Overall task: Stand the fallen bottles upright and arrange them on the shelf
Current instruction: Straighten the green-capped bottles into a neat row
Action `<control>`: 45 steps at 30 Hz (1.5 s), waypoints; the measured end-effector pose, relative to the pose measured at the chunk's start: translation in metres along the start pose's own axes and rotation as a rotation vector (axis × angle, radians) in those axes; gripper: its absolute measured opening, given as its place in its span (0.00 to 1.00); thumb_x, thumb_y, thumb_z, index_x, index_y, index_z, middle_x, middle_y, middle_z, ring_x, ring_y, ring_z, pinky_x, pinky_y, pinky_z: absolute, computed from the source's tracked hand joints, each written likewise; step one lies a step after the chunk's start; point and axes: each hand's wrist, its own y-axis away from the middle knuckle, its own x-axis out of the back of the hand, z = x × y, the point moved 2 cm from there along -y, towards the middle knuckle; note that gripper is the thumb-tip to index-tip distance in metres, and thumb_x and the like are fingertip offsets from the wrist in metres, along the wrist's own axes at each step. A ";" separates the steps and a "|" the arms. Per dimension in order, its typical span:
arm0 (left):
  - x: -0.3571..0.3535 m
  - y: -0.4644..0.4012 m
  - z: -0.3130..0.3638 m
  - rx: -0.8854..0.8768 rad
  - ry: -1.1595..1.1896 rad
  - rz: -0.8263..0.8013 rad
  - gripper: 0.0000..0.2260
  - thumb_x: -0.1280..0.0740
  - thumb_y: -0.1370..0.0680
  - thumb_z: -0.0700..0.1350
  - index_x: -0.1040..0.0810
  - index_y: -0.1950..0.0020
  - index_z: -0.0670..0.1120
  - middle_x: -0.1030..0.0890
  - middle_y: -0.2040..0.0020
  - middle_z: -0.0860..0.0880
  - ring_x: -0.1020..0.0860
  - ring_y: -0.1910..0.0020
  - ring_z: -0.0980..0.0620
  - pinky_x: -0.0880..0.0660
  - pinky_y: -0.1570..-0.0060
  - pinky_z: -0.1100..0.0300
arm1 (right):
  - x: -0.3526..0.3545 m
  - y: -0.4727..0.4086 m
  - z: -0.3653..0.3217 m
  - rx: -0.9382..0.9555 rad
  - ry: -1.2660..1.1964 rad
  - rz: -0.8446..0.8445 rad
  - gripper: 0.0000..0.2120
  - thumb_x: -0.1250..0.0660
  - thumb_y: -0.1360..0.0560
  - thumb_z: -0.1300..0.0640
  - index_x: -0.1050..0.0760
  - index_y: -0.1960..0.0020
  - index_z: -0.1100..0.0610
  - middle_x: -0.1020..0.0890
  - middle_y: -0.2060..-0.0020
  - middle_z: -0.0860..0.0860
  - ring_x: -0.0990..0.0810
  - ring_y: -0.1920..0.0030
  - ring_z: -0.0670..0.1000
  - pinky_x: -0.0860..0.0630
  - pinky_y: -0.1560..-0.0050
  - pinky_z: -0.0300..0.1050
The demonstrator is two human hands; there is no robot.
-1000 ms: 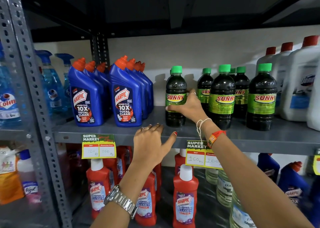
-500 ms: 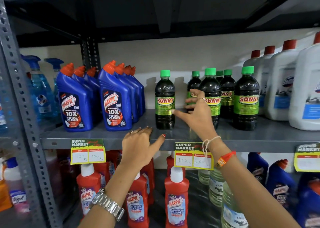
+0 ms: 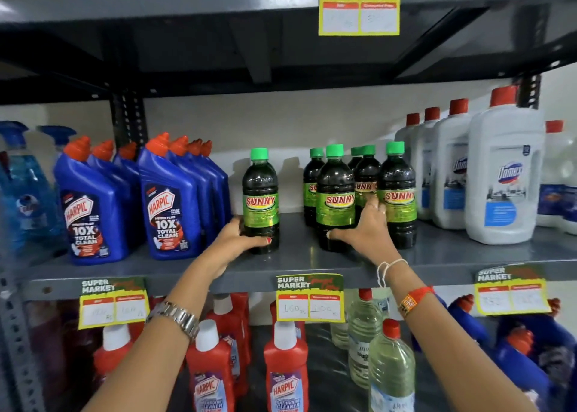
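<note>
On the grey metal shelf (image 3: 312,261), a single Sunny bottle (image 3: 260,200) with a green cap stands upright, apart from the rest, near the middle of the shelf and a little back from its front edge. The left hand (image 3: 237,239) wraps its lower part, fingers (image 3: 262,242) clamped around the base with the thumb across the front. To its right, past a bare gap, a cluster of Sunny bottles (image 3: 396,193) stands upright in two rows. The right hand (image 3: 365,230) presses against the front middle bottle (image 3: 335,199) of that cluster, thumb at its base and fingers spread between it and its neighbour; whether they truly grip it I cannot tell. Blue Harpic bottles (image 3: 168,211) stand toward the shelf's left end, white Domex bottles (image 3: 505,174) toward its right end. A price tag (image 3: 310,297) hangs from the front edge between the two arms.
</note>
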 end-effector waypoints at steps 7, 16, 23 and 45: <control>-0.001 -0.001 -0.001 -0.064 0.031 0.059 0.25 0.27 0.32 0.38 0.28 0.36 0.42 0.21 0.41 0.44 0.24 0.45 0.50 0.30 0.43 0.57 | -0.007 -0.001 0.006 -0.091 -0.080 -0.187 0.42 0.22 0.36 0.58 0.43 0.30 0.64 0.26 0.36 0.60 0.28 0.35 0.60 0.32 0.36 0.47; -0.001 0.002 0.000 -0.094 0.004 0.128 0.25 0.25 0.34 0.39 0.26 0.38 0.41 0.21 0.41 0.43 0.23 0.44 0.49 0.28 0.41 0.55 | -0.021 -0.011 -0.003 -0.116 -0.067 -0.191 0.44 0.20 0.39 0.57 0.41 0.32 0.65 0.26 0.36 0.60 0.27 0.36 0.60 0.30 0.34 0.50; -0.001 0.005 0.002 -0.110 -0.046 0.134 0.25 0.25 0.34 0.41 0.26 0.39 0.42 0.20 0.41 0.44 0.23 0.45 0.50 0.28 0.40 0.55 | -0.024 -0.011 -0.006 -0.091 -0.053 -0.177 0.39 0.20 0.38 0.57 0.39 0.36 0.64 0.25 0.38 0.61 0.26 0.37 0.61 0.29 0.35 0.51; -0.006 0.065 -0.014 -0.098 -1.041 0.389 0.37 0.49 0.27 0.67 0.37 0.29 0.42 0.33 0.28 0.44 0.34 0.30 0.46 0.35 0.35 0.49 | 0.055 0.005 0.041 -0.149 0.071 0.421 0.38 0.21 0.41 0.49 0.34 0.40 0.63 0.31 0.39 0.57 0.30 0.38 0.60 0.29 0.45 0.52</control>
